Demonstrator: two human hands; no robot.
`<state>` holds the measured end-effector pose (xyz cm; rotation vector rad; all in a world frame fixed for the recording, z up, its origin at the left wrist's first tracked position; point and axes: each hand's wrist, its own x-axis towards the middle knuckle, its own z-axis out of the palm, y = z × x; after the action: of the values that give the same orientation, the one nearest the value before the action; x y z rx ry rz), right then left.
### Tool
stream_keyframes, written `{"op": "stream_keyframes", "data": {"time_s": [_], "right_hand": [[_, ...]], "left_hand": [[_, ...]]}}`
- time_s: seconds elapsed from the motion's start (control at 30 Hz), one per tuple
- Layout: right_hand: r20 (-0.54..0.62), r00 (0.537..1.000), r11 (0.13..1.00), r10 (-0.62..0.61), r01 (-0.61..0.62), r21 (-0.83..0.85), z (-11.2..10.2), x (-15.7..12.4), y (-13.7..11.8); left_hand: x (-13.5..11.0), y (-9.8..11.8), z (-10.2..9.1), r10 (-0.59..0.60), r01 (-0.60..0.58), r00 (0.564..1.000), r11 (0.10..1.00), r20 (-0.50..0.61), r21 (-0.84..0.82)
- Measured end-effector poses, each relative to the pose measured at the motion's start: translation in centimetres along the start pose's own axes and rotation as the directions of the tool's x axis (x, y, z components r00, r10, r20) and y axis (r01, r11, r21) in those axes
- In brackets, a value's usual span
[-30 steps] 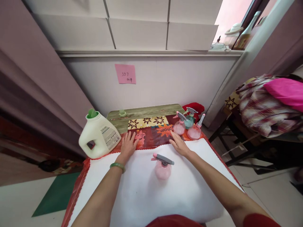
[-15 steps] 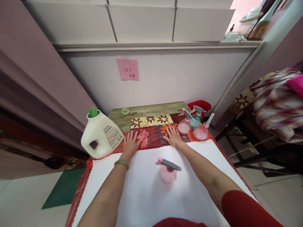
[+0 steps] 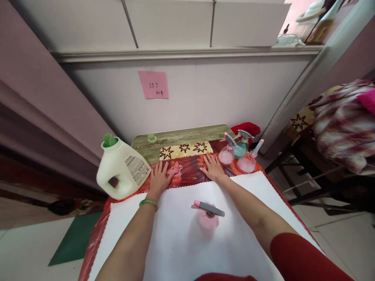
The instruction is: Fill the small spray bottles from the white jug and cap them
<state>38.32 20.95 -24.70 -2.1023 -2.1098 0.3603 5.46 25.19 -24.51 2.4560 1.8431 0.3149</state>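
My left hand (image 3: 159, 177) lies flat, fingers spread, on the red patterned cloth (image 3: 187, 171) at the far edge of a white cloth (image 3: 175, 242). My right hand (image 3: 212, 168) also rests flat and open on the red cloth, just left of the spray bottles. A pink spray bottle with a grey trigger (image 3: 207, 214) stands on the white cloth between my forearms. A large white detergent jug with a green cap (image 3: 120, 169) stands to the left of my left hand.
Two pink spray bottles (image 3: 227, 153) (image 3: 247, 162) and a teal one (image 3: 242, 145) cluster at the table's far right. A small green cap (image 3: 151, 137) lies on the wooden tabletop. A pink note (image 3: 154, 84) hangs on the wall. Plaid bedding (image 3: 342, 125) is piled right.
My right hand has slid a little left and away from the spray bottles and now lies flat. The camera view shifted slightly; my left hand stays put.
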Motion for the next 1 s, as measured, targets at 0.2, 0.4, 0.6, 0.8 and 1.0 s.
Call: {"op": "stream_keyframes", "data": {"time_s": [0.2,0.4,0.6,0.8,1.0], "right_hand": [[-0.243,0.954,0.956,-0.177,0.225,0.188,-1.1,-1.6,-0.6],[-0.651,0.742,0.845,-0.159,0.443,0.299,-2.6,-9.1,1.8],[-0.685,0.560,0.876,0.465,-0.181,0.447,-6.9,-13.1,14.7],[-0.385,0.759,0.838,0.525,-0.383,0.388,-8.7,-8.9,22.7],[-0.263,0.746,0.774,0.612,-0.495,0.394,-8.2,-3.6,24.2]], "left_hand": [[0.2,-0.4,-0.1,0.019,-0.022,0.999,0.998,-0.050,-0.054],[0.3,-0.5,-0.3,0.035,-0.043,0.992,0.997,-0.120,-0.064],[0.2,-0.3,-0.4,0.091,-0.101,0.986,0.993,-0.139,-0.062],[0.4,-0.2,-0.3,0.149,-0.153,0.985,0.987,-0.087,-0.048],[0.4,-0.7,-0.2,0.149,-0.150,0.987,0.988,-0.055,-0.019]]}}
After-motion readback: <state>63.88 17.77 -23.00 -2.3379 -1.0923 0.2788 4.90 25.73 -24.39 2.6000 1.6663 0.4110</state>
